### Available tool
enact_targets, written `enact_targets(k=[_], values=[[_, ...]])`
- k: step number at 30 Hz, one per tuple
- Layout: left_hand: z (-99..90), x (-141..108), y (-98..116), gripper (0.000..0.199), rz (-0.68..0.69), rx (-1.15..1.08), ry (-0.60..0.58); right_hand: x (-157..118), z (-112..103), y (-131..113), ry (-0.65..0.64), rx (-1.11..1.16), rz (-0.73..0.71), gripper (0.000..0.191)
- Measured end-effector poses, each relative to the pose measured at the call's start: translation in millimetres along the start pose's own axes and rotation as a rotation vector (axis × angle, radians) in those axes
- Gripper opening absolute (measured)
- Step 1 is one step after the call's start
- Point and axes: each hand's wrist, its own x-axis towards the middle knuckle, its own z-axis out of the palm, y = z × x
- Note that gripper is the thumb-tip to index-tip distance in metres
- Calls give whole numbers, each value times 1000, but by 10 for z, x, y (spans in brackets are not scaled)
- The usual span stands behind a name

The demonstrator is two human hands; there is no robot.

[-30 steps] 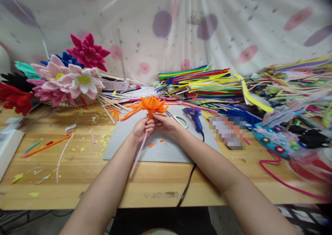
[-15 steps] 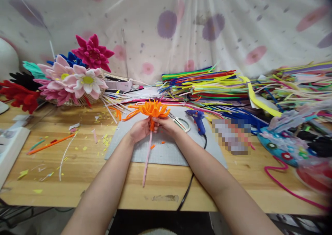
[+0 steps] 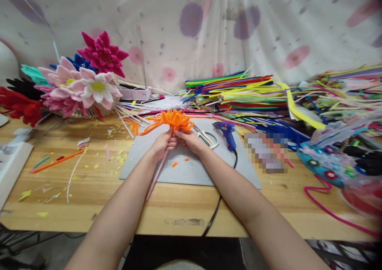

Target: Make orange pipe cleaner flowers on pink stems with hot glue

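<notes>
An orange pipe-cleaner flower point(image 3: 176, 119) is held upright over the grey cutting mat point(image 3: 155, 170). My left hand point(image 3: 164, 144) is closed around the flower's base, and the pale pink stem point(image 3: 156, 175) slants down and left from under it. Pressed to the base from the other side, my right hand point(image 3: 188, 138) has its fingers closed below the petals. Its fingertips are partly hidden. Scissors point(image 3: 210, 139) lie just right of that hand, and beyond them rests a blue glue gun point(image 3: 227, 135). Small orange scraps point(image 3: 175, 164) lie on the mat below my hands.
Finished fuzzy flowers point(image 3: 98, 88) stand in a basket at the back left. Bundles of coloured pipe cleaners point(image 3: 238, 93) line the back. The glue gun's black cord point(image 3: 215, 214) runs off the front edge. A blue decorated item point(image 3: 319, 164) sits at the right.
The flower has turned and tipped in my hands, so its stem now points more to the left. My left fingers have closed over the base. The view has shifted slightly.
</notes>
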Motion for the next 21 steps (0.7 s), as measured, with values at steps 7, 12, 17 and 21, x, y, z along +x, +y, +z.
enact_targets(k=[7,12,17,21], values=[[-50,42,175,29,68,-390,61,21,-64,-44,14,45,12,41],[-51,49,156,28,38,-421,43,22,-32,-36,29,-20,9,36],[-82,42,148,29,68,-457,78,81,-26,69,256,-250,-128,20],[-137,33,178,30,130,-498,144,113,-51,72,397,-747,-314,14]])
